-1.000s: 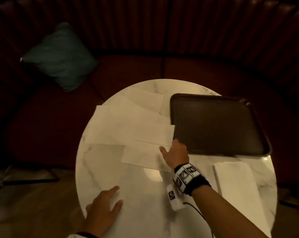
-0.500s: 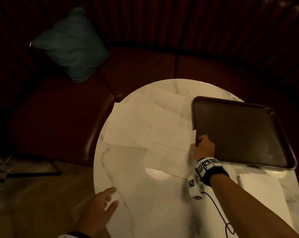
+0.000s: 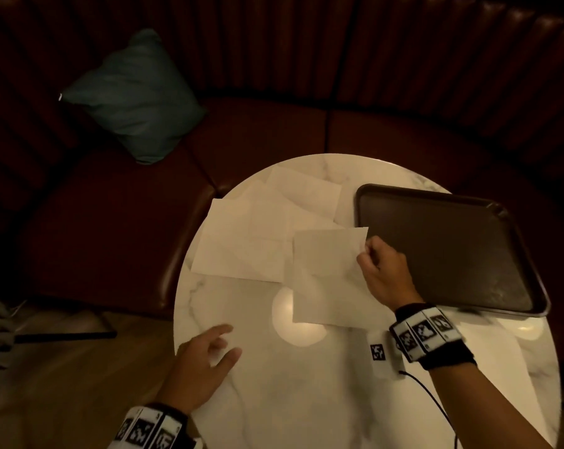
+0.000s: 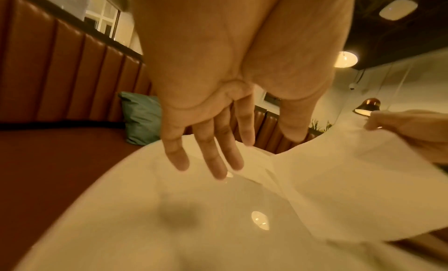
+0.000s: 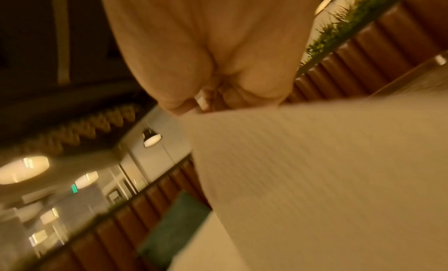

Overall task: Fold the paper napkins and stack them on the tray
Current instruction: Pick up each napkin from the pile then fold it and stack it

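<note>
The right hand [image 3: 386,275] pinches the far right corner of one paper napkin [image 3: 326,280] between thumb and fingers, lifting that corner just beside the near left edge of the tray [image 3: 533,296]. The rest of this napkin slopes down to the round marble table [image 3: 274,400]. More unfolded napkins [image 3: 242,247] lie overlapped on the table to the left of the tray, touching one another. The left hand [image 3: 203,367] is spread with relaxed, straight fingers above the table's near left edge, holding nothing. A teal cushion [image 3: 135,95] rests on the bench beyond the table.
</note>
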Tool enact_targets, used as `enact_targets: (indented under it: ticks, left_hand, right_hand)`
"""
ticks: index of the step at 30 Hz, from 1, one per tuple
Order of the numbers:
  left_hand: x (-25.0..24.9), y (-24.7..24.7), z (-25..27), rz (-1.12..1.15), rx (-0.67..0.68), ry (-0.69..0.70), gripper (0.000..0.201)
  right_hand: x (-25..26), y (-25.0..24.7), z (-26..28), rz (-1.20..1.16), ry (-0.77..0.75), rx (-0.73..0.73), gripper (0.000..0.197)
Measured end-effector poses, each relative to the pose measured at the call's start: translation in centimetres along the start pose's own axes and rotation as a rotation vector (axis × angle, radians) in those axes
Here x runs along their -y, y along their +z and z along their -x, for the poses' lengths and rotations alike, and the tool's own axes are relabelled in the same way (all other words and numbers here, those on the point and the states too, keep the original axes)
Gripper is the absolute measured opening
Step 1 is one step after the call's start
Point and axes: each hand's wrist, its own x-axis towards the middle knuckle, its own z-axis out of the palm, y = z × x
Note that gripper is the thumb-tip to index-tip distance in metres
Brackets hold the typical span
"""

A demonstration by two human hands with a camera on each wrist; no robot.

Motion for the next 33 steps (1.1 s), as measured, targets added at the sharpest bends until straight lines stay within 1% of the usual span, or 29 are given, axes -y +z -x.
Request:
enact_targets:
  ticks: [2,3,5,6,7,9,10,11,12,13,14,16,17,19,21,23,24,26,29,31,33]
  left_hand:
    - [-2.8,0.8,-1.3,0.132,-0.017,-0.008,0.049]
    - [-4.4,1.2,-1.9,0.232,0.010,-0.037,0.060]
    - [-7.8,2.5,-2.6,0.440,0.133,-0.106,0.086]
    - [-9.4,3.3,-2.4,0.535,0.212,-0.142,0.093]
    - [-10.7,4.2,-2.0,0.630,0.296,-0.169,0.090]
    - [-12.9,6.0,-0.7,0.823,0.439,-0.173,0.076]
    - [-13.8,6.8,0.1,0.901,0.496,-0.140,0.069]
    - [-14.6,7.5,0.9,0.939,0.534,-0.094,0.066]
    - [-15.4,8.0,1.6,0.936,0.541,-0.047,0.063]
    - [-16.1,8.5,2.2,0.915,0.518,-0.008,0.059]
    - [-16.8,8.9,2.5,0.888,0.475,0.023,0.053]
    - [-18.2,9.6,3.2,0.838,0.412,0.068,0.044]
    - [-18.9,9.9,3.5,0.810,0.397,0.089,0.042]
    - [-20.1,10.4,4.1,0.745,0.375,0.132,0.045]
    - [-20.7,10.7,4.4,0.676,0.399,0.166,0.054]
    - [-21.1,10.6,4.6,0.573,0.461,0.208,0.061]
    - [-21.3,10.7,4.7,0.536,0.495,0.229,0.059]
    - [-21.9,10.9,4.9,0.527,0.525,0.241,0.046]
    - [-23.2,11.6,5.5,0.560,0.458,0.252,0.031]
    - [-24.0,12.3,6.0,0.569,0.460,0.282,0.029]
    - [-24.5,12.9,6.4,0.595,0.460,0.292,0.026]
  right_hand:
    - [1.6,-2.3,2.1,-0.195,-0.001,0.114,0.019]
    - [2.4,-3.5,3.1,-0.283,-0.001,0.172,0.018]
    - [3.5,-6.0,5.1,-0.398,0.011,0.222,0.024]
    - [3.4,-7.0,5.9,-0.446,0.026,0.225,0.030]
    - [3.2,-8.0,6.6,-0.488,0.049,0.209,0.034]
    - [2.1,-9.7,7.7,-0.512,0.090,0.165,0.033]
    - [1.3,-10.5,8.3,-0.542,0.133,0.131,0.031]
    - [0.6,-11.2,8.8,-0.593,0.181,0.085,0.030]
    - [-0.3,-11.9,9.3,-0.625,0.205,0.079,0.029]
    - [-1.0,-12.6,9.9,-0.640,0.228,0.078,0.028]
    - [-1.7,-13.3,10.5,-0.680,0.243,0.105,0.026]
    - [-2.7,-15.0,12.0,-0.806,0.255,0.208,0.030]
    - [-3.2,-15.8,12.7,-0.818,0.247,0.232,0.031]
    - [-4.4,-16.9,13.9,-0.753,0.182,0.248,0.026]
    - [-5.3,-18.0,15.0,-0.649,0.115,0.181,0.022]
    - [-6.1,-19.0,15.6,-0.595,0.054,0.123,0.019]
    - [-6.7,-19.5,15.8,-0.583,0.030,0.109,0.019]
    - [-7.6,-20.5,16.4,-0.583,0.005,0.090,0.020]
    - [-9.0,-21.5,17.1,-0.660,-0.002,0.055,0.022]
    - [-9.9,-21.8,17.3,-0.729,0.018,0.044,0.023]
    - [-10.7,-21.9,17.5,-0.826,0.034,0.045,0.019]
